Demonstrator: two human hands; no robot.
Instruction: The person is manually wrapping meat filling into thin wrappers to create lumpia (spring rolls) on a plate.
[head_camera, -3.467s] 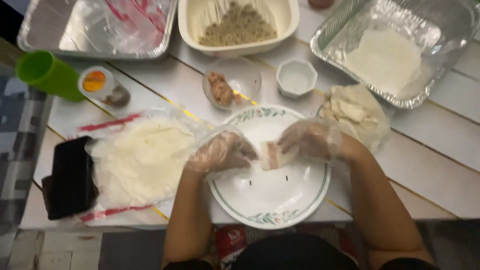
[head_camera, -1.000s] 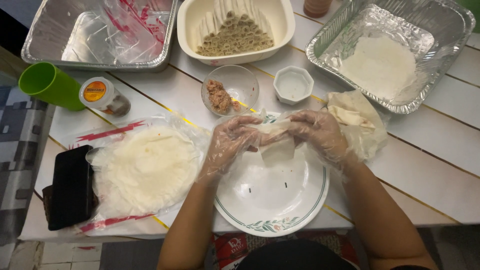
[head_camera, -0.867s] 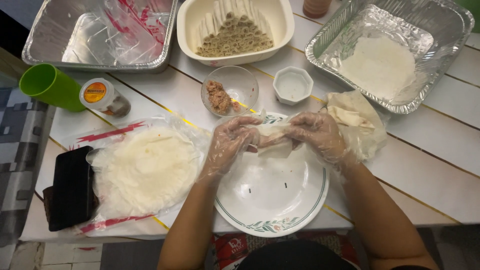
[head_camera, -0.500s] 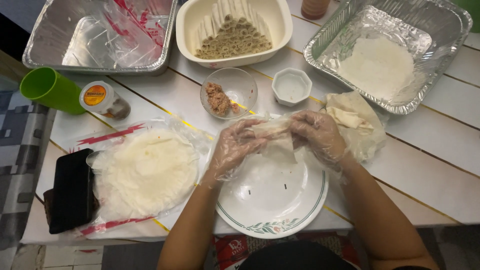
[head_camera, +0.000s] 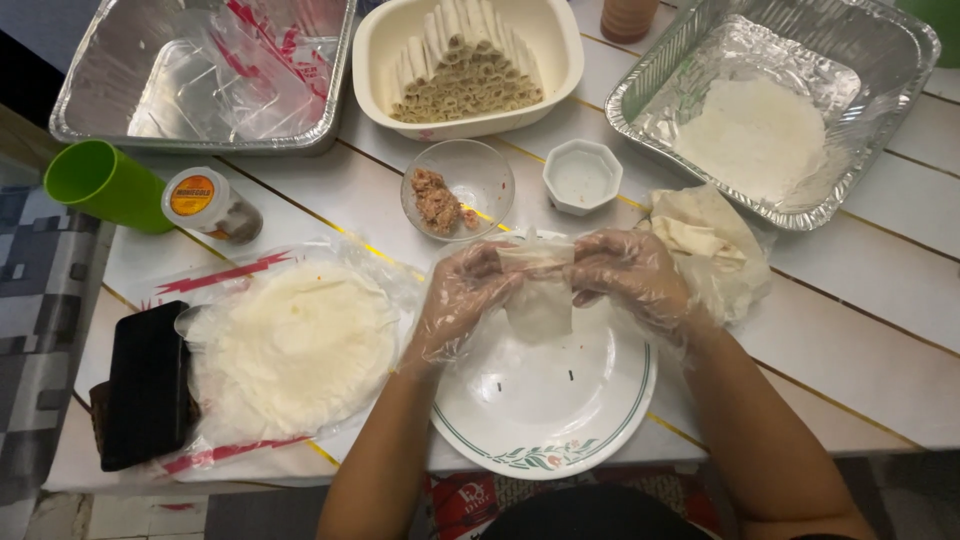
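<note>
Both of my hands wear clear plastic gloves. My left hand (head_camera: 465, 300) and my right hand (head_camera: 625, 275) hold a pale thin wrapper (head_camera: 538, 290) between them, lifted above the far rim of a white plate (head_camera: 545, 410) with a green border. The wrapper's lower flap hangs down toward the plate. A small glass bowl of brownish meat filling (head_camera: 440, 195) stands just beyond my left hand. A small white octagonal cup (head_camera: 582, 176) stands beyond my right hand.
A round stack of wrappers on plastic (head_camera: 300, 350) lies left of the plate. A white dish of finished rolls (head_camera: 468, 60) stands at the back, foil trays (head_camera: 200, 70) (head_camera: 770, 110) either side. Green cup (head_camera: 100, 185), spice jar (head_camera: 205, 205), black phone (head_camera: 145, 385), crumpled wrappers (head_camera: 705, 245).
The wrapper was lifted off the plate's middle and raised toward the far rim. Both hands moved up with it, and its lower flap now hangs free.
</note>
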